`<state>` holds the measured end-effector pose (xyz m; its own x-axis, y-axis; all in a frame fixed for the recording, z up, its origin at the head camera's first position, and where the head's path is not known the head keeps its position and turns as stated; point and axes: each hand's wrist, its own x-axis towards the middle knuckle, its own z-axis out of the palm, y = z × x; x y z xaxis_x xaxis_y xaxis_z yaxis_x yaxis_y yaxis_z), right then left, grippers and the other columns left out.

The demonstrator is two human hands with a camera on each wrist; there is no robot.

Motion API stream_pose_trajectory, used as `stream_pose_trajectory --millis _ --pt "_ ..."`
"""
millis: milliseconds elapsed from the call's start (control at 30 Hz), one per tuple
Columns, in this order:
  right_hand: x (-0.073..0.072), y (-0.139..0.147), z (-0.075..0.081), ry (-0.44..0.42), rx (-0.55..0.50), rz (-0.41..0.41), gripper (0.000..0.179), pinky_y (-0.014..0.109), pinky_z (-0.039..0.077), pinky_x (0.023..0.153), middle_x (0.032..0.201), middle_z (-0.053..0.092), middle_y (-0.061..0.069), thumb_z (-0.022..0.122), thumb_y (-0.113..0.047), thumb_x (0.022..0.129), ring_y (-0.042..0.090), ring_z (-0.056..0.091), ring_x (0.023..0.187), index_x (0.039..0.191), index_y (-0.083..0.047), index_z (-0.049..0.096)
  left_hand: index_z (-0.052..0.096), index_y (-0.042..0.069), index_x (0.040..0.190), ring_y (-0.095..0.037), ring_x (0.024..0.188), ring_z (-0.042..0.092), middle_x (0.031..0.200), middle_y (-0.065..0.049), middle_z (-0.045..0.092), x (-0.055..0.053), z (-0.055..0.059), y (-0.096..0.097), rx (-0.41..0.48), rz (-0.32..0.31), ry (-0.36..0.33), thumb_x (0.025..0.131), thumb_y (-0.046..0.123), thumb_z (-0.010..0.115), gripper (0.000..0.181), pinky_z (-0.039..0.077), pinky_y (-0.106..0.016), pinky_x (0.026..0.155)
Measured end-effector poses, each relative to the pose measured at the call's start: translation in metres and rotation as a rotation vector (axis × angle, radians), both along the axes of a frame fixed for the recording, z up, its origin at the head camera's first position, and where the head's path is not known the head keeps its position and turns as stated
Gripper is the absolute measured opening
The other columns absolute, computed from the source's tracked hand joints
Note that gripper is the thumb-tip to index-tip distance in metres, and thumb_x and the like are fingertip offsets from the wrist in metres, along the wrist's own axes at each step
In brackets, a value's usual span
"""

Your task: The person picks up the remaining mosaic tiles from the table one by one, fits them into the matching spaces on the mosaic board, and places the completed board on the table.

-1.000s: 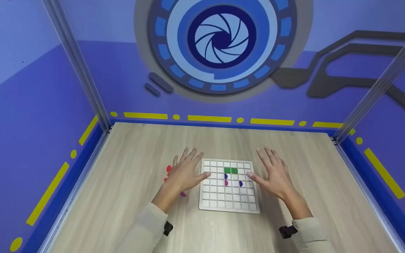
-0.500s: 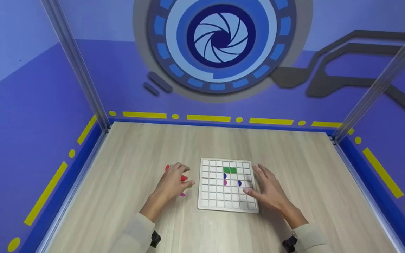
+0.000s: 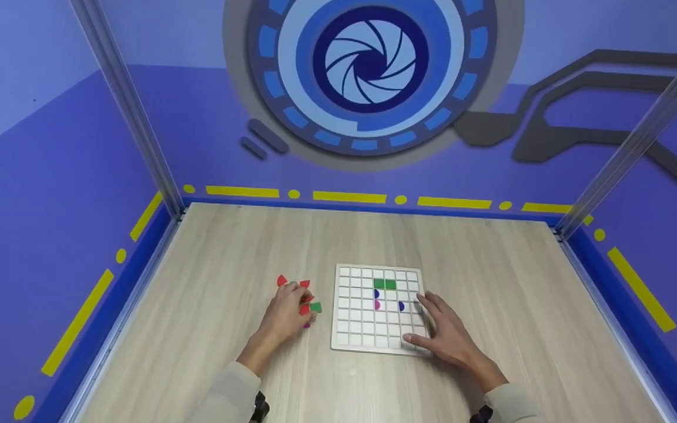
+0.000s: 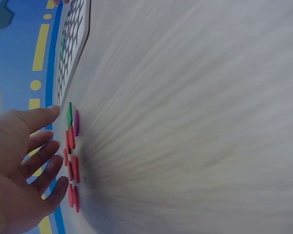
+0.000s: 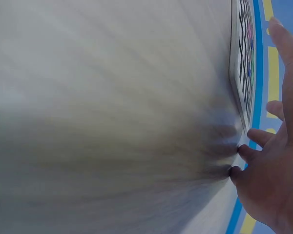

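Note:
Over a small cluster of flat red pieces (image 3: 281, 280) bends my left hand (image 3: 284, 311), its fingertips close above them. In the left wrist view the fingers are loosely bent, with nothing between them. Beside its thumb lie a green piece (image 3: 315, 307) and a purple piece (image 3: 307, 325), partly covered by the hand. A white square grid board (image 3: 350, 329) sits to the right. Two green squares (image 3: 385, 284), dark blue half-rounds (image 3: 401, 306) and a pink half-round (image 3: 377, 305) are on its cells. My right hand (image 3: 453, 335) rests at the board's right edge, fingers spread, thumb over the lower cells.
The wood-grain table (image 3: 233, 247) carries the board and the loose pieces. Blue printed panels (image 3: 344, 176) enclose it at the back and both sides, with metal posts (image 3: 138, 117) at the rear corners.
My left hand has come back from the board's left edge to the loose pieces, its fingers bending down. My right hand has lowered from above the board to its right edge.

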<state>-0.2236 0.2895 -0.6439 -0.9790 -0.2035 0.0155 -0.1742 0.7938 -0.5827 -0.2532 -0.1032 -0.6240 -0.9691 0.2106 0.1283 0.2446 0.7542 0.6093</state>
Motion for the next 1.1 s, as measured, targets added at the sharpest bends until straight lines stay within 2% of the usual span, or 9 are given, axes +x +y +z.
stream_pose_trajectory --millis 133,300,567,967,1100 --pt "0.000 0.000 -0.002 0.017 0.056 0.013 0.107 0.064 0.024 0.122 0.172 0.027 0.019 0.078 -0.070 0.082 0.044 0.026 0.157 0.163 -0.011 0.040 0.074 0.008 0.116 -0.023 0.109 0.057 0.111 -0.001 0.063 -0.002 -0.008 0.002 0.009 0.016 -0.003 0.088 0.014 0.088 0.032 0.053 -0.043 0.093" --pt "0.001 0.000 -0.006 0.025 0.103 0.012 0.108 0.064 0.022 0.122 0.172 0.028 0.016 0.076 -0.075 0.080 0.041 0.023 0.158 0.162 -0.012 0.043 0.074 0.009 0.116 -0.025 0.111 0.056 0.112 -0.001 0.062 -0.004 -0.013 0.004 0.018 0.032 -0.008 0.088 0.014 0.087 0.031 0.052 -0.046 0.095" --pt "0.003 0.001 -0.008 0.018 0.137 0.015 0.105 0.067 0.018 0.122 0.172 0.027 0.017 0.074 -0.076 0.082 0.043 0.017 0.159 0.161 -0.013 0.046 0.074 0.013 0.110 -0.024 0.109 0.054 0.109 -0.001 0.060 -0.007 -0.013 0.007 0.017 0.046 -0.040 0.088 0.013 0.087 0.026 0.050 -0.045 0.094" --pt "0.003 0.000 -0.004 0.050 0.163 0.022 0.106 0.068 0.024 0.120 0.172 0.027 0.018 0.076 -0.078 0.079 0.044 0.023 0.157 0.160 -0.016 0.047 0.073 0.012 0.109 -0.022 0.106 0.053 0.107 0.000 0.057 -0.005 -0.013 0.007 0.018 0.038 -0.034 0.089 0.011 0.086 0.024 0.049 -0.045 0.094" --pt "0.003 0.001 -0.005 0.040 0.162 0.027 0.106 0.067 0.023 0.121 0.172 0.027 0.019 0.074 -0.078 0.080 0.044 0.021 0.158 0.161 -0.016 0.047 0.073 0.012 0.108 -0.021 0.105 0.054 0.106 0.001 0.059 -0.005 -0.013 0.006 0.021 0.029 -0.022 0.089 0.011 0.086 0.024 0.051 -0.044 0.093"
